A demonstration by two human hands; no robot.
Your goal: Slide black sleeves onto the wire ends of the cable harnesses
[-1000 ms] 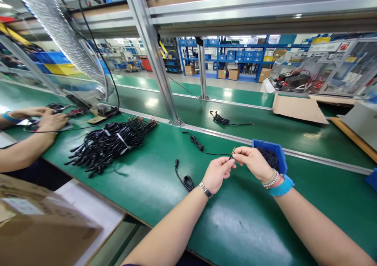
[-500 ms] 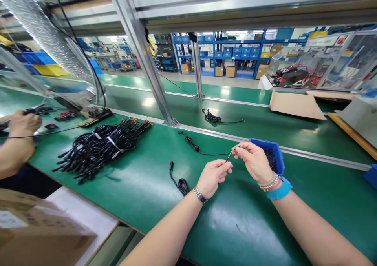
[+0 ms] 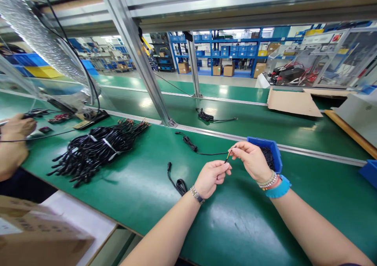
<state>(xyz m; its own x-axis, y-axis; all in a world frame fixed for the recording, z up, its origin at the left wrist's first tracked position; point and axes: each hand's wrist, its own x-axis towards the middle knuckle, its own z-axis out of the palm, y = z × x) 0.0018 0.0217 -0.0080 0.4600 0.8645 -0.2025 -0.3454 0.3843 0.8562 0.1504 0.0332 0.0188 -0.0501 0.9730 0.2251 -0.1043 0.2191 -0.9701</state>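
Left hand (image 3: 210,177): thumb and forefinger pinching a black cable end (image 3: 226,161), a short yellow length showing above the grip. Right hand (image 3: 250,160): thumb and forefinger brought together at the upper tip of that end; what exactly they pinch is too small to tell. Held piece is above the green table (image 3: 235,219), between the two hands.

Coiled cable (image 3: 190,143) lies beyond the left hand, its lead running toward the fingers; whether it joins the held end, cannot tell. Second cable (image 3: 180,185) coiled just beside the left wrist, connector pointing away. Blue bin (image 3: 278,156) of small dark pieces sits behind the right hand. Left along the table: large black cable bundle (image 3: 97,150), white ties around it; a co-worker's hand (image 3: 17,128) past it.

Writing: cardboard box (image 3: 44,244), lower left, bears a white label (image 3: 8,226) and dark print, both illegible.
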